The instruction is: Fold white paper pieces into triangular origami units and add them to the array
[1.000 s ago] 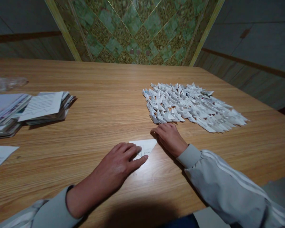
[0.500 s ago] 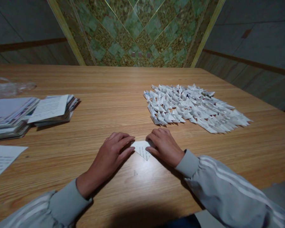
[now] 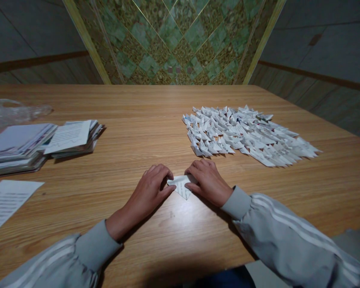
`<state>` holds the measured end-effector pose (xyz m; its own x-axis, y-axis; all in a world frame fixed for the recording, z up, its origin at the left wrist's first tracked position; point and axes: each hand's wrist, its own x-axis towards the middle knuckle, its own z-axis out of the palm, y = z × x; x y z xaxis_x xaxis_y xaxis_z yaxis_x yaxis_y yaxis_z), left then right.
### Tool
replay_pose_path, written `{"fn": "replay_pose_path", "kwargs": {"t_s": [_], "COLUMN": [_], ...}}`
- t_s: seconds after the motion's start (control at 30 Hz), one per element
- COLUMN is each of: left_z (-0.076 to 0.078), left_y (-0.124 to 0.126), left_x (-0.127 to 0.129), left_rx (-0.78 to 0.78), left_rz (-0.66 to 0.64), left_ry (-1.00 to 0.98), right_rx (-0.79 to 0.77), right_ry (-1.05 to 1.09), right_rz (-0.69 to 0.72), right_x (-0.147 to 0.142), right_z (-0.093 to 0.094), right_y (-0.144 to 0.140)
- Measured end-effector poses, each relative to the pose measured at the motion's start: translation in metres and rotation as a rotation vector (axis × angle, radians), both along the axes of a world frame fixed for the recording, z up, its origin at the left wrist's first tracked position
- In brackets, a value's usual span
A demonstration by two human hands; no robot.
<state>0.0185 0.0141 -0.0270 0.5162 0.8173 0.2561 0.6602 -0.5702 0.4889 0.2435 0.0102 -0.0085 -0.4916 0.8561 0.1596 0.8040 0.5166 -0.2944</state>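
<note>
A small piece of folded paper (image 3: 182, 186) with printed lines lies on the table between my hands, one corner pointing toward me. My left hand (image 3: 153, 186) grips its left corner between thumb and fingers. On the other side, my right hand (image 3: 206, 180) has its fingers and thumb closed on the paper's right part, covering that end. Beyond my right hand sit many folded paper boats (image 3: 243, 134), packed close together in rows.
Two stacks of paper stand at the left, a larger stack (image 3: 18, 140) and a smaller stack (image 3: 69, 138) touching it. Nearer me lies a loose printed sheet (image 3: 12, 200). A clear plastic bag (image 3: 15, 112) rests behind the stacks on the wooden table (image 3: 138, 104).
My left hand has shifted slightly right, its fingers now curled more around the paper's left corner. My right hand stays nearly in place. The whole view has moved a little.
</note>
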Motion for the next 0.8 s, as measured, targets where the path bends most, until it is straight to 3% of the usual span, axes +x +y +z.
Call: {"fn": "replay_pose_path", "kwargs": {"t_s": [0.5, 0.8], "left_z": [0.0049, 0.0007], "left_y": [-0.0041, 0.0001], "left_x": [0.006, 0.0089], "left_rx": [0.25, 0.207], "left_rz": [-0.105, -0.112], "left_ry": [0.148, 0.146], "right_rx": [0.111, 0.039], "right_ry": [0.003, 0.067], "right_rz": [0.086, 0.114], "right_x": [-0.0018, 0.0034], "right_z": [-0.0012, -0.0065], "right_y": [-0.0011, 0.0042]}}
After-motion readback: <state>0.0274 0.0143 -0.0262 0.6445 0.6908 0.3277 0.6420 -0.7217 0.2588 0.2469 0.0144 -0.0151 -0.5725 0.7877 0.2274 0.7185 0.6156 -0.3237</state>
